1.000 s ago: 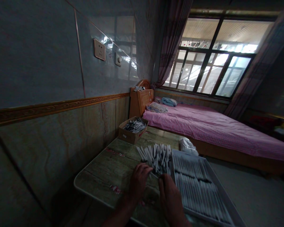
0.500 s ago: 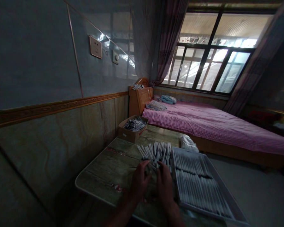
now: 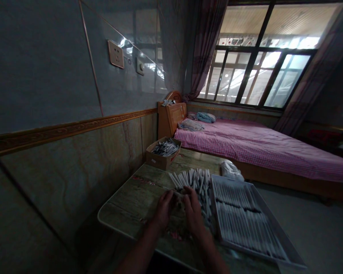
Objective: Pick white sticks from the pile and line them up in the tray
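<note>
Head view: left grip [image 3: 163, 210] and right grip [image 3: 193, 211] just beside each other above the desk [image 3: 134, 201], fingers curled, both at the near edge of a loose pile of white sticks [image 3: 193, 182] at 12 o'clock; whether clamped on a stick, impossible to tell. At 3 o'clock, a tray [image 3: 282, 228] of sticks in neat parallel rows, seemingly kept apart from the jumble. At 11 o'clock, a cardboard box [image 3: 158, 161] of dark-tipped sticks, set against the wall, apparently clear of the hands' working space. Beyond, at 1 o'clock, a white bag [image 3: 231, 171], a pink checked bed [image 3: 260, 152], a window [image 3: 257, 57].
</note>
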`<state>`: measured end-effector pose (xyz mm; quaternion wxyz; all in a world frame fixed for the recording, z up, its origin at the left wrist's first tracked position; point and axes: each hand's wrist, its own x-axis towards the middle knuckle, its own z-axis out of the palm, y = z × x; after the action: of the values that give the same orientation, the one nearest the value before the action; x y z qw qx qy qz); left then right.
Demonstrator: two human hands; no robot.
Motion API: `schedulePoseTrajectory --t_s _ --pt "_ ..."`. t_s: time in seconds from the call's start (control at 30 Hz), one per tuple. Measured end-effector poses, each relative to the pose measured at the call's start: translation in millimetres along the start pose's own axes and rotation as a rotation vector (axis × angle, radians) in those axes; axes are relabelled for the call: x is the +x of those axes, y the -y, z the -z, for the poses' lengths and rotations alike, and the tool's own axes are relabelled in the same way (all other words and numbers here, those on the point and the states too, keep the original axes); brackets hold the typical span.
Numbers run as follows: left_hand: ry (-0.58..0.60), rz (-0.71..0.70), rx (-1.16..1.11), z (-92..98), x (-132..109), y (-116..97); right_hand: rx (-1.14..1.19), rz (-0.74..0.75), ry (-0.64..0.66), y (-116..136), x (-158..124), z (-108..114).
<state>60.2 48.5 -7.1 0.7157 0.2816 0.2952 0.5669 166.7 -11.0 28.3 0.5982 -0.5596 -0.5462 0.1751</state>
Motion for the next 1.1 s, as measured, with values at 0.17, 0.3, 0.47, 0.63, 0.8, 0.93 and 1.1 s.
schedulePoseTrajectory --t_s 0.17,0.3,0.47,0.63,0.8,0.93,1.1 --pt "-0.195 0.053 -0.186 0.9 8 -7 -0.358 -0.012 0.061 -21 -12 2" --pt "-0.197 0.038 -0.188 -0.4 7 -7 -0.69 0.071 0.226 -25 -13 -5" --pt "-0.187 0.038 -0.128 1.6 7 -5 -0.79 0.133 0.254 -25 -11 -13" --pt "-0.173 0.021 -0.12 2.5 6 -3 -0.496 0.078 0.134 -33 -14 -1" --pt "-0.096 0.027 -0.061 2.8 4 1 -0.174 -0.078 -0.142 -46 -11 15" --pt "-0.051 0.039 -0.052 1.8 2 1 -0.05 -0.229 -0.205 -47 -8 19" --pt "-0.016 0.035 -0.011 -0.3 0 2 0.051 -0.29 -0.198 -42 -6 16"
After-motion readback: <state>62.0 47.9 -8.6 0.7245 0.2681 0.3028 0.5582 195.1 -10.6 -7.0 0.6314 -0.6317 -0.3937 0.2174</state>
